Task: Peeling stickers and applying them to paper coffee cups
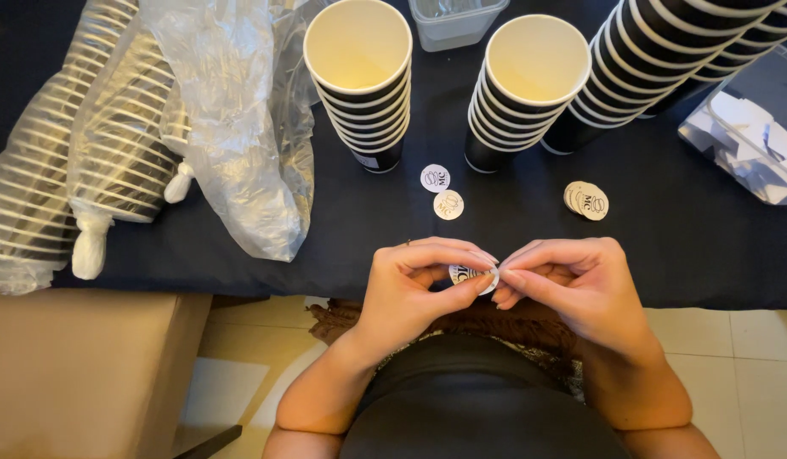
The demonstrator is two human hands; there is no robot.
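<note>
From the head camera, two bare hands meet just past the near edge of a table with a dark cloth (665,255). The left hand (410,285) and the right hand (572,285) both pinch one small round white sticker (466,274) between thumb and fingertips. The fingers of each hand are curled in close, so neither hand is open wide. The sticker sits right between the two hands, low over the table edge. A little farther on the cloth lie two loose round stickers (442,191), one just beside the other. To the right of them is a small pile of stickers (587,201). Behind these stand two stacks of dark paper cups, one on the left (359,85) and one on the right (529,85), both open side up. A long row of cups (682,51) lies tilted at the top right. At the far left are more cups wrapped in clear plastic bags (113,144). A clear box with white paper bits (750,136) sits at the right edge.
</note>
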